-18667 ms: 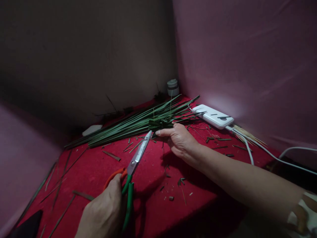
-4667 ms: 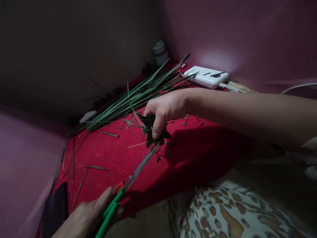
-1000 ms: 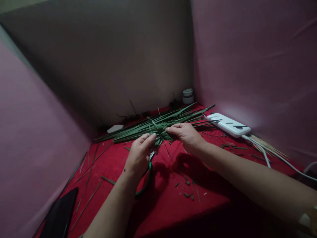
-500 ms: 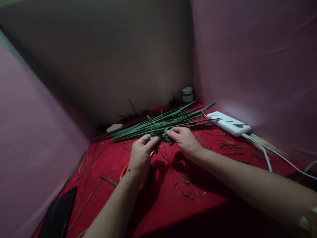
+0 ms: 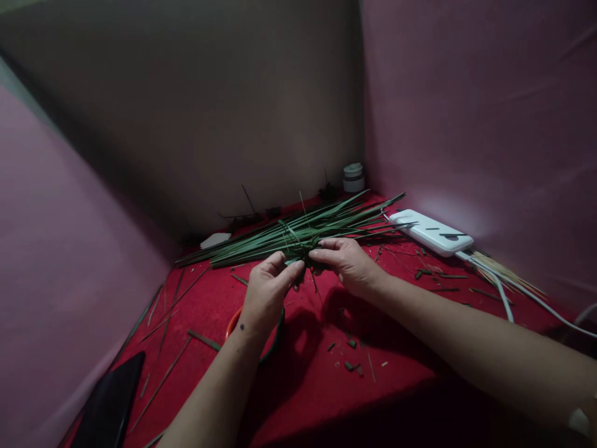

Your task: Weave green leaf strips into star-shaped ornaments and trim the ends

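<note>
My left hand [image 5: 270, 283] pinches the left side of a small green woven leaf piece [image 5: 302, 251] between thumb and fingers. On its right side, my right hand [image 5: 347, 261] grips the same piece, thumb and forefinger pressed together. Thin stems stick out of the piece above and below. Right behind it lies a bundle of long green leaf strips [image 5: 252, 239] on the red cloth [image 5: 326, 386]. A round orange-rimmed thing [image 5: 232, 320] is partly hidden beneath my left wrist.
A white power strip [image 5: 433, 231] with cables lies at the right, near thin pale sticks [image 5: 508, 274]. A small white jar [image 5: 353, 178] stands in the back corner. A dark flat object [image 5: 109, 401] lies front left. Leaf scraps [image 5: 349, 366] dot the cloth.
My left thumb has moved slightly right, and the leaf piece has turned a little between my hands. The shiny bit under my left hand no longer shows.
</note>
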`<state>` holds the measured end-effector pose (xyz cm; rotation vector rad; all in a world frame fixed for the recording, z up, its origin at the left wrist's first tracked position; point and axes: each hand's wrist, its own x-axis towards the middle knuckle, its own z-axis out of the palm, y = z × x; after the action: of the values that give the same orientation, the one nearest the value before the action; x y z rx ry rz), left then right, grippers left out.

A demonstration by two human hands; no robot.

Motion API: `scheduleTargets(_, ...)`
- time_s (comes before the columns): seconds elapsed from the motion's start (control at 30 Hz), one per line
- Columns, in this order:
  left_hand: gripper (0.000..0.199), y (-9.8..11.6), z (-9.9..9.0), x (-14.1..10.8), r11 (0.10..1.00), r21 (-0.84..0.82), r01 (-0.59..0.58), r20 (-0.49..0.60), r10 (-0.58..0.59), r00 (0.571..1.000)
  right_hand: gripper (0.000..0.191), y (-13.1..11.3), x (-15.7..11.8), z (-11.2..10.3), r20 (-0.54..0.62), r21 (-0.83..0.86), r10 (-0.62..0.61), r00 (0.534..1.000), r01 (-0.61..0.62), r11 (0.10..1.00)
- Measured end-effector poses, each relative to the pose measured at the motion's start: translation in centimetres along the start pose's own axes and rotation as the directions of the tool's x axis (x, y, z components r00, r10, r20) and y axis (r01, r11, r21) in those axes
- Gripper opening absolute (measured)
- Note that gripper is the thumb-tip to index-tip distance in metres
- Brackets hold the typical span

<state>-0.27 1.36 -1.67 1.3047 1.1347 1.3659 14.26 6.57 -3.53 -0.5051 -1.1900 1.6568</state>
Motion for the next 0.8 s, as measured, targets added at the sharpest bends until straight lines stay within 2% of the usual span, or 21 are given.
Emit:
scheduleTargets(0.1,0.021,0.9,-0.4,0.1,0.982,-0.186,-0.042,0.020,0.047,0.999,0.014,-0.7,-0.1,-0.2,0.068,0.138,0.024,0.997,-0.033,0.990)
scheduleTargets(0.17,0.022,1.5,-0.9,0.2,0.972,-0.232,-0.050,-0.004,0.050,0.999,0.017,-1.3,-0.3,-0.3,0.138,0.209,0.047,0.989,-0.075,0.975)
scheduleTargets(0.23,0.016,1.7,-1.2,0.2,0.986,-0.163,-0.045,-0.016,0.043,0.999,0.019,-1.8,-0.6,-0.4,0.230,0.235,0.073,0.970,-0.128,0.963)
scheduleTargets(0.33,0.006,1.7,-1.0,-0.3,0.997,-0.028,-0.066,0.028,0.067,0.997,0.024,-2.0,-1.0,-0.7,0.383,0.218,0.094,0.919,-0.189,0.957)
scheduleTargets(0.4,0.003,1.6,-0.6,-1.0,0.984,0.046,-0.172,-0.019,0.173,0.985,0.026,-1.9,-1.1,-1.0,0.460,0.198,0.095,0.883,-0.206,0.958)
scheduleTargets(0.43,0.004,1.7,-0.4,-1.3,0.964,0.082,-0.253,-0.074,0.259,0.963,0.025,-1.8,-1.1,-1.1,0.480,0.189,0.093,0.872,-0.207,0.960)
scheduleTargets(0.5,0.009,2.0,-0.1,-1.9,0.883,0.196,-0.426,-0.153,0.456,0.876,0.022,-1.6,-1.1,-1.3,0.502,0.173,0.097,0.859,-0.210,0.962)
scheduleTargets(0.53,0.012,2.2,0.0,-2.1,0.823,0.278,-0.495,-0.137,0.544,0.828,0.021,-1.6,-1.1,-1.4,0.507,0.167,0.102,0.856,-0.213,0.963)
scheduleTargets(0.6,0.022,2.7,0.0,-2.2,0.675,0.457,-0.579,0.023,0.642,0.767,0.022,-1.5,-1.0,-1.4,0.513,0.152,0.113,0.851,-0.220,0.964)
scheduleTargets(0.67,0.030,3.1,0.0,-2.2,0.551,0.559,-0.620,0.228,0.617,0.753,0.023,-1.5,-1.1,-1.3,0.515,0.136,0.121,0.849,-0.220,0.966)
scheduleTargets(0.7,0.030,3.1,-0.1,-2.1,0.524,0.568,-0.635,0.302,0.585,0.753,0.023,-1.6,-1.1,-1.3,0.511,0.130,0.122,0.851,-0.217,0.968)
scheduleTargets(0.73,0.028,3.1,-0.1,-2.0,0.519,0.562,-0.644,0.348,0.558,0.753,0.023,-1.6,-1.1,-1.3,0.505,0.125,0.121,0.855,-0.212,0.969)
scheduleTargets(0.8,0.020,3.0,-0.1,-1.8,0.547,0.538,-0.641,0.369,0.531,0.763,0.022,-1.6,-1.2,-1.2,0.486,0.121,0.127,0.865,-0.210,0.970)
